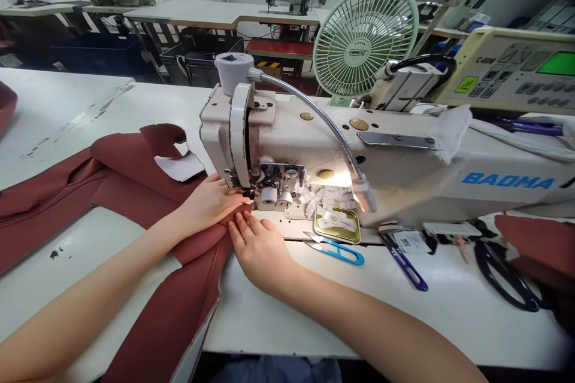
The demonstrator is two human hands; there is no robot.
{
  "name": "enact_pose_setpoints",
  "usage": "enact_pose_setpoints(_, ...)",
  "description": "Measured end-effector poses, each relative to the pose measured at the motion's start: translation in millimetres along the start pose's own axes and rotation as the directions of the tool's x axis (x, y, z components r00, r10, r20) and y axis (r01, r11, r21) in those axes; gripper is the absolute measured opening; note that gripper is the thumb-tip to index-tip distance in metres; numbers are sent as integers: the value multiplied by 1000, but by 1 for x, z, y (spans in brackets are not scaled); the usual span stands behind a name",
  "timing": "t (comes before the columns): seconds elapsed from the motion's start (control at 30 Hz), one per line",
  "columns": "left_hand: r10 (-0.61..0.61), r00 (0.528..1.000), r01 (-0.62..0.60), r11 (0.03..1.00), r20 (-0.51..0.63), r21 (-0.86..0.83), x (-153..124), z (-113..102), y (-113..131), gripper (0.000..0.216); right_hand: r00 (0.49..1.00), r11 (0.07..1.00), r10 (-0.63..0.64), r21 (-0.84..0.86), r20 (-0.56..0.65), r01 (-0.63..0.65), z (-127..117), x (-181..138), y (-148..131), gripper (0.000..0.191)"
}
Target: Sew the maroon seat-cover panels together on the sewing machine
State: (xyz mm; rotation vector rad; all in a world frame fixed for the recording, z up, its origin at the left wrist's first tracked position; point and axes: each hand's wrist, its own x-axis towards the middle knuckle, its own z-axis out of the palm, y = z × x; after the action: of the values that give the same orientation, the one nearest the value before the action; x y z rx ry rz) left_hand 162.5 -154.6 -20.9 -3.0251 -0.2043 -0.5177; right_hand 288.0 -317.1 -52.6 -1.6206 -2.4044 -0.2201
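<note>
Maroon fabric [130,188], a garment with sewn seams and loose panels, spreads over the table and runs under the head of a sewing machine [287,131]. My left hand [211,203] grips the fabric beside the needle area, its fingertips drawn together close to the presser foot. Just in front of it, my right hand [260,248] rests on the fabric edge with fingers stretched out and slightly apart. The needle itself is hidden behind the machine head and fingers. A bendable lamp [365,194] lights the machine bed.
Blue thread snips [341,252], purple snips [406,263] and black-handled scissors [507,278] lie right of my hands. A gold tin [354,233] and white labels [321,198] sit by the machine arm. Behind stand a green fan [359,42] and a control panel [512,69].
</note>
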Motion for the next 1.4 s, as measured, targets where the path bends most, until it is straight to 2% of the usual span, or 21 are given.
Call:
enact_pose_setpoints(0.1, 23, 1000, -23, 999, 2, 24, -1, -8, -1, 30, 999, 998, -51, -44, -3, 51, -2, -2, -6, 39)
enact_pose_setpoints(0.2, 25, 999, -27, 998, 44, 51, 4, -10, 9, 25, 999, 997, -48, -52, -11, 48, -2, -1, -6, 39)
enact_pose_setpoints(0.33, -51, 995, 40, 992, 88, 121, 13, -9, 30, 22, 1000, 999, -1, -54, -16, 0, 0, 3, -1, 38)
enact_pose_setpoints(0.43, -155, 983, 134, 973, 101, 189, 17, -3, 42, 21, 1000, 1000, 20, -18, 5, -20, 1, 6, 2, 31)
enact_pose_setpoints(0.57, -312, 936, 285, 943, 162, 172, 18, 5, 50, 22, 999, 999, 32, -7, 37, -32, 3, 8, 5, 27)
enact_pose_setpoints(0.63, -351, 910, 330, 936, 223, 125, 18, 3, 49, 19, 999, 999, 37, -16, 26, -37, 3, 7, 5, 29)
enact_pose_setpoints(0.8, -363, 883, 351, 931, 298, 95, 16, -22, 46, 15, 997, 996, -24, -86, -77, 17, 0, 2, 1, 38)
enact_pose_setpoints(0.87, -386, 850, 364, 922, 359, 129, 18, -30, 50, 20, 993, 993, -54, -108, -104, 42, -2, 2, -1, 37)
enact_pose_setpoints(0.93, -402, 816, 370, 915, 414, 160, 22, -33, 57, 23, 994, 995, -49, -94, -98, 40, -3, 3, -2, 32)
enact_pose_setpoints(1.0, -416, 803, 377, 909, 427, 176, 25, -30, 62, 23, 996, 997, -30, -69, -84, 24, -2, 6, -1, 28)
enact_pose_setpoints(1.13, -427, 791, 390, 904, 438, 178, 31, -22, 62, 21, 998, 998, 6, -66, -70, -11, 0, 10, 4, 26)
enact_pose_setpoints(1.23, -423, 791, 399, 904, 441, 152, 33, -25, 56, 23, 999, 998, 30, -61, -45, -32, 1, 10, 7, 27)
enact_pose_setpoints(1.33, -360, 836, 369, 927, 415, 61, 28, -35, 51, 24, 998, 996, 33, -77, -57, -37, 2, 8, 7, 31)
enact_pose_setpoints(1.4, -356, 847, 358, 931, 394, 70, 16, -44, 49, 23, 996, 994, 24, -107, -84, -33, 4, 7, 6, 34)
